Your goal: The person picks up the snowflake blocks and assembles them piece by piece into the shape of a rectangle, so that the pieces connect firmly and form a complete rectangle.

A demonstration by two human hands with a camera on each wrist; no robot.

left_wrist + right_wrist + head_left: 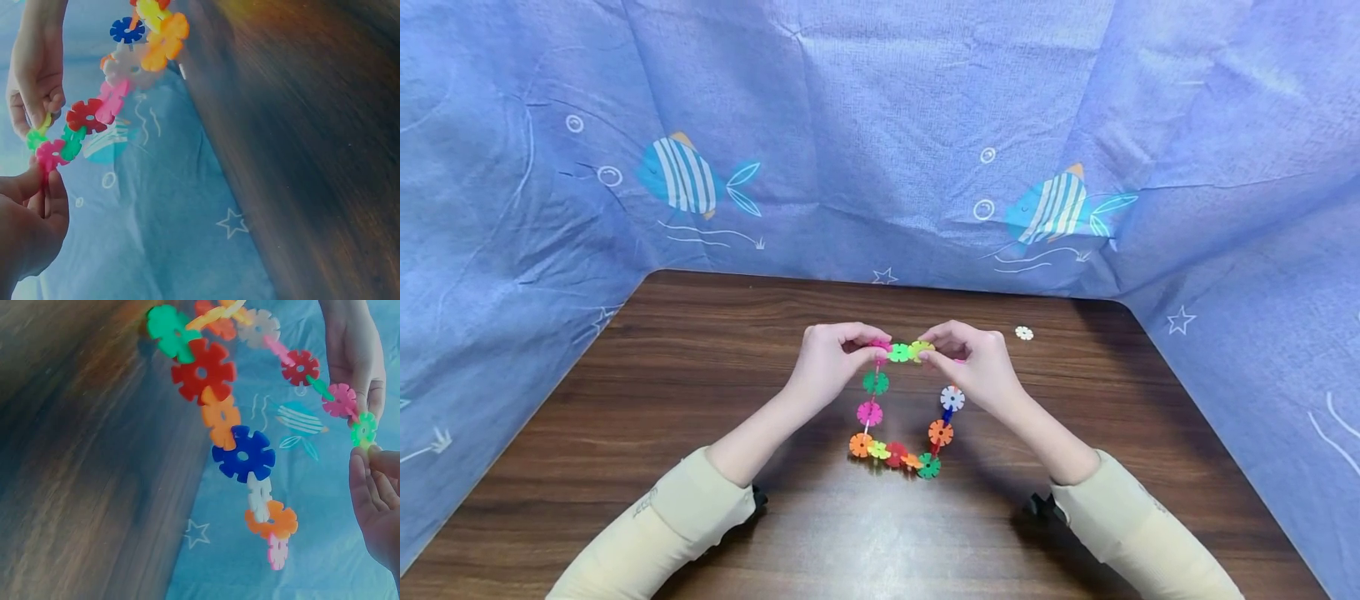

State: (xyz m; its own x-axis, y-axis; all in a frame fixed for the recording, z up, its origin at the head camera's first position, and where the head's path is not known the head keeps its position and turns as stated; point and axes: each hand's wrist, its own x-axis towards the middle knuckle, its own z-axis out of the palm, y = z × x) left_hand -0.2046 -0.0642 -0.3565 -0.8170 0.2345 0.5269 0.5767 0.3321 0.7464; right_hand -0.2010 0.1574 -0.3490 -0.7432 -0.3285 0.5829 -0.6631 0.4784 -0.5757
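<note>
A chain of notched plastic snowflake discs (861,445) in several colours hangs in a U above the table. My left hand (823,358) pinches a pink snowflake disc (50,153) between thumb and fingers, near one end of the chain. Opposite it, my right hand (977,362) grips a yellow snowflake disc (919,348), partly hidden by the fingertips. Between the two hands, a bright green snowflake disc (899,353) joins these pieces. In the right wrist view, the chain's other end shows a small pink disc (277,551) hanging below an orange disc (272,520), away from the fingers.
One loose white snowflake disc (1024,332) lies on the dark wooden table (722,333), toward the back right. Blue cloth (880,167) printed with fish encloses the table at the back and both sides.
</note>
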